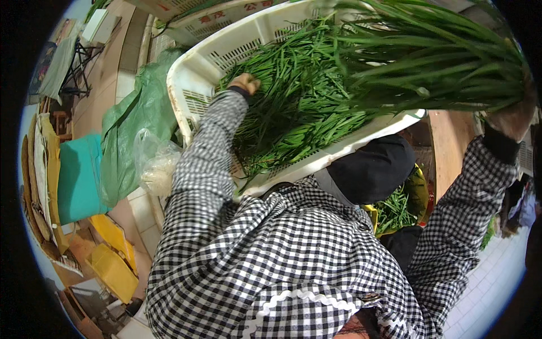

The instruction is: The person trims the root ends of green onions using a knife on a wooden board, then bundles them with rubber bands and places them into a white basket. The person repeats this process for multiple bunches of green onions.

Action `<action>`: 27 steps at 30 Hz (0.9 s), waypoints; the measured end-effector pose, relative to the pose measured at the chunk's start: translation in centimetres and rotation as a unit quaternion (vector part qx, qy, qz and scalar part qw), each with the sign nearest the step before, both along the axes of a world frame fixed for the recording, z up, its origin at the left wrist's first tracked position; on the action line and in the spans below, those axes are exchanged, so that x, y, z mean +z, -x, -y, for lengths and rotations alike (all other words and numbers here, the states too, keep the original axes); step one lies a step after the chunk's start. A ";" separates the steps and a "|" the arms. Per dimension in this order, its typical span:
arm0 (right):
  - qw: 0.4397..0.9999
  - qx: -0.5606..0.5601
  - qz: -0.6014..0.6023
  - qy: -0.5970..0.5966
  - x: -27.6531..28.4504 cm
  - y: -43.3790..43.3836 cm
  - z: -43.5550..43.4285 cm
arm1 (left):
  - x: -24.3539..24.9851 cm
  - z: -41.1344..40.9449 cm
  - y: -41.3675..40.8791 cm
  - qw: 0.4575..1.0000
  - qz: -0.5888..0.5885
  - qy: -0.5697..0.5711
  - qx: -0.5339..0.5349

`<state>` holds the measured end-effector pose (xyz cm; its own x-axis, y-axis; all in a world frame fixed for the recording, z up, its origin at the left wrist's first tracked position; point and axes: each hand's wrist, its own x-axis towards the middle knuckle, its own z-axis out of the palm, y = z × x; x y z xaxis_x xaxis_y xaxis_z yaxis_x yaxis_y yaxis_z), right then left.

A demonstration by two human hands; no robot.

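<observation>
My right hand (514,116) grips a large bunch of long, flat green leaves (432,63), which look like garlic chives, by one end. The bunch is held out over the right side of a white plastic crate (292,171) with slotted walls, its tips spread to the left. A loose pile of similar cut leaves (305,84) lies in the crate. At the pile's left edge is my left hand (247,83), fingers curled among the leaves; whether it holds any is hidden.
A green plastic sheet (131,127) and a clear bag with pale contents (156,169) lie left of the crate. Near my right leg, a yellow bag (417,190) holds more cut greens. A wooden board (451,148) lies at right. Yellow cardboard (112,271) sits at lower left.
</observation>
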<state>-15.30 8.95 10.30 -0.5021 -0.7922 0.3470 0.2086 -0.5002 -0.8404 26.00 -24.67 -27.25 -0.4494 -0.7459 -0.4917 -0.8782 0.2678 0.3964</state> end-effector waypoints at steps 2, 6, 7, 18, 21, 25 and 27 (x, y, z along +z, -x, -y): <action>0.999 -0.037 0.001 0.002 1.2 4.4 -1.3 | -1.3 1.1 -5.5 0.978 -0.205 -0.025 0.027; 0.989 -0.148 -0.010 -0.001 1.9 11.9 -6.6 | 6.6 -4.2 -2.3 0.949 -0.292 -0.079 0.086; 0.984 -0.179 -0.023 0.000 2.6 13.1 -8.7 | 8.5 -5.4 0.5 0.941 -0.292 -0.155 0.077; 0.767 -0.415 -0.489 0.035 -1.6 7.9 -14.4 | 19.0 -31.1 26.5 0.582 -0.328 -0.721 -0.185; 0.604 -0.300 -0.720 -0.165 -6.6 8.8 -17.1 | 13.8 -34.9 29.5 0.517 -0.311 -0.797 -0.007; 0.529 0.020 -0.822 -0.209 -16.1 2.7 -17.2 | 8.1 -38.7 30.4 0.586 -0.224 -0.751 0.206; 0.588 0.149 -0.777 -0.168 -22.8 0.9 -20.7 | 6.5 -40.4 29.9 0.587 -0.163 -0.758 0.233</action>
